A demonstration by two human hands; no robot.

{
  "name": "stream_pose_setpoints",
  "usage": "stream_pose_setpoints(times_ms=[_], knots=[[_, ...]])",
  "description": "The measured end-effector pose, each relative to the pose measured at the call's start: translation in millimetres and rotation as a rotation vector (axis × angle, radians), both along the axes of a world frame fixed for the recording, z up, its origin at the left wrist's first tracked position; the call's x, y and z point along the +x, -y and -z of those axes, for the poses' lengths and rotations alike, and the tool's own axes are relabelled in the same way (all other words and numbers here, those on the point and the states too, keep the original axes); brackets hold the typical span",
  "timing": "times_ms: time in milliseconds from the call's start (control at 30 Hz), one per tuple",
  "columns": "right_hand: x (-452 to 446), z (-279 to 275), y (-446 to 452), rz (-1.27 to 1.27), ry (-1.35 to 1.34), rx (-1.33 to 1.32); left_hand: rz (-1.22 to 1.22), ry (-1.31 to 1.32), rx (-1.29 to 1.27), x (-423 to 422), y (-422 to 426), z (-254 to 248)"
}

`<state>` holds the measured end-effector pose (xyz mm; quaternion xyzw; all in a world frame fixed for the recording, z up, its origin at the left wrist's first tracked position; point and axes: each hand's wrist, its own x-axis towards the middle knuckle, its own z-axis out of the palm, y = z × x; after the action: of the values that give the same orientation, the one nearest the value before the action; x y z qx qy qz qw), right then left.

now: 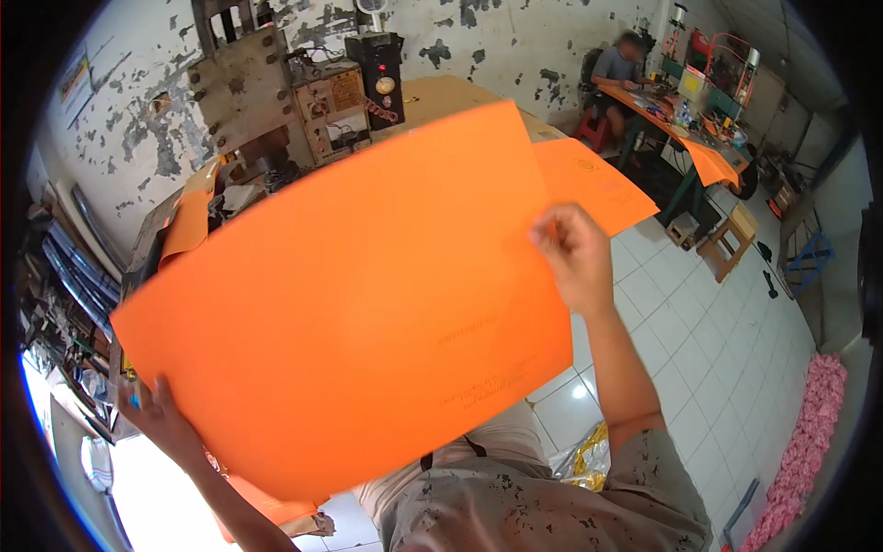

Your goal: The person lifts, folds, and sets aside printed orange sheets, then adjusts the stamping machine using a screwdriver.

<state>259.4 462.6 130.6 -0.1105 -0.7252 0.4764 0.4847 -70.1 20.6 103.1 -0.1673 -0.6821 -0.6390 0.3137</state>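
A large bright orange sheet [359, 294], with faint print near its lower right edge, spreads tilted and slightly bowed in front of me. At its lower left edge is my left hand [158, 414], its fingers blurred, with the edge between them. My right hand [579, 262] is closed in a pinch at the right edge, thumb and fingertips together over it. Behind the sheet, another orange sheet [589, 184] with a small round mark lies on the brown tabletop [446, 92].
A heavy metal press [244, 87] stands at the back left beside a control box [333, 106]. More orange material [190, 216] lies near it. At the far right a person [618, 78] sits at a workbench [658, 120]. A wooden stool [727, 244] and a pink heap [809, 442] are on the right.
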Motion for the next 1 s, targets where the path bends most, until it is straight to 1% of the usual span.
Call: stream_pose_setpoints(times_ms=[33,67,100,133,167,200,267,333,367,433,533,567,667,767,967,1000], knots=[[-9.4,-17.6,-11.6,0.062,0.050,0.114,-0.037,-0.133,-0.191,-9.0,-2.3,-23.2],[-22.0,-39.6,-19.5,0.103,0.044,0.164,-0.080,-0.264,-0.385,-19.5,-3.5,-49.5],[-36.0,-62.9,-26.9,0.139,0.035,0.214,-0.112,-0.137,-0.425,-40.5,-1.5,-68.7],[-49.9,-82.4,-38.1,0.090,-0.024,0.279,-0.147,-0.009,-0.458,-58.7,-0.4,-89.6],[-60.5,-99.8,-48.1,0.042,-0.086,0.344,-0.132,-0.105,-0.398,-62.9,-12.0,-112.9],[-65.9,-117.0,-52.7,-0.059,-0.079,0.350,-0.115,-0.202,-0.337,-64.3,-25.0,-135.5],[-73.1,-148.3,-59.3,-0.246,-0.061,0.370,0.138,-0.253,-0.214,-65.5,-37.1,-176.4],[-94.2,-171.1,-60.9,-0.239,-0.159,0.395,0.328,-0.278,-0.127,-92.5,-31.1,-204.3],[-103.4,-181.2,-59.6,-0.233,-0.209,0.404,0.356,-0.294,-0.126,-92.7,-31.3,-217.4],[-109.4,-205.9,-53.5,-0.231,-0.184,0.381,0.421,-0.325,-0.125,-89.1,-34.9,-239.0],[-105.0,-230.1,-32.8,-0.183,-0.121,0.328,0.496,-0.343,-0.159,-93.2,-39.6,-257.2],[-104.1,-233.6,-28.3,-0.162,-0.094,0.306,0.470,-0.349,-0.166,-96.8,-40.9,-260.7],[-104.9,-235.8,-36.9,-0.069,-0.066,0.462,0.539,-0.348,-0.123,-116.4,-44.0,-263.1],[-105.5,-238.6,-53.7,-0.059,0.016,0.513,0.514,-0.340,-0.088,-120.6,-49.8,-264.8],[-112.1,-224.2,-76.7,0.013,-0.070,0.571,0.568,-0.319,-0.095,-132.7,-56.2,-263.9],[-109.4,-224.1,-76.4,0.023,-0.049,0.560,0.579,-0.306,-0.093,-131.1,-56.7,-264.2]])
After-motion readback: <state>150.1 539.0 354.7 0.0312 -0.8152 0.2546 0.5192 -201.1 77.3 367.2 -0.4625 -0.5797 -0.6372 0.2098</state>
